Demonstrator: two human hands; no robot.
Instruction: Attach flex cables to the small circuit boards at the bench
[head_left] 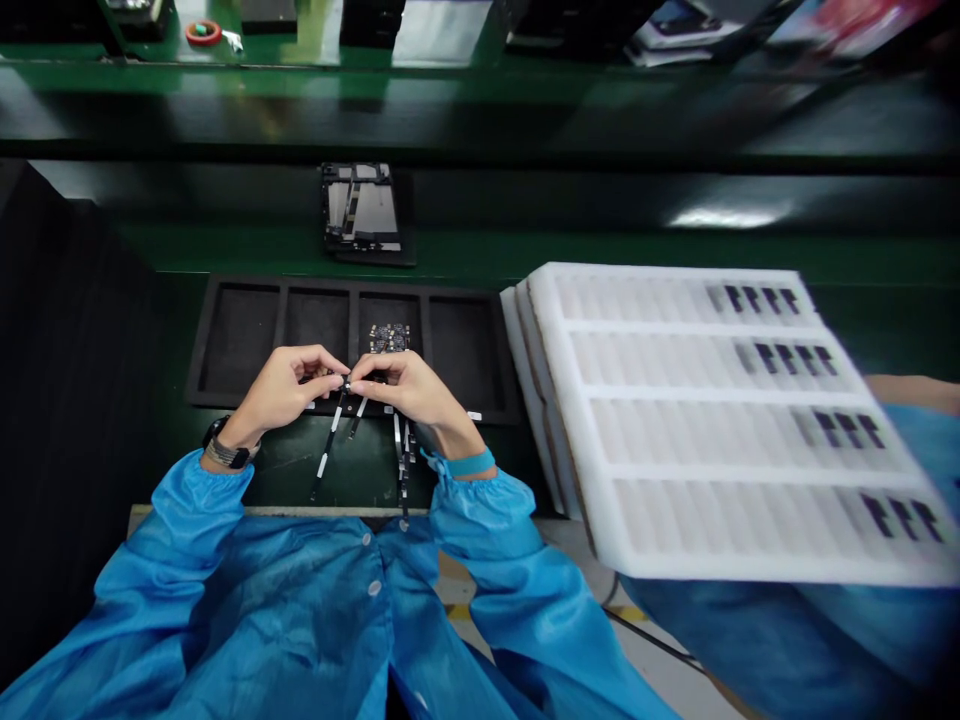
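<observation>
Pinching together at the middle of the frame, the left hand (281, 390) and the right hand (409, 388) meet fingertip to fingertip over the front edge of a black compartment tray (240, 335). The left fingers (326, 362) are curled shut, thumb against forefinger, on the top end of a thin black-and-white flex strip (328, 448) that hangs down toward the lower part of the frame. The right fingers (369, 372) are closed as well, gripping the same small joint where the strip begins; what exactly sits between the fingertips is too small to tell. More strips (403, 462) dangle from under the right hand, side by side. Just behind the hands, in the tray's third compartment from the left, lies a small circuit board (388, 338). The tray rests on a green counter (225, 255). At the right of the frame a stack of white foam trays (675, 400), blurred, holds rows of small dark parts. At upper centre lies a dark framed assembly (361, 210). Blue sleeves (487, 520) cover both arms, and a watch (225, 447) sits on the left wrist.
</observation>
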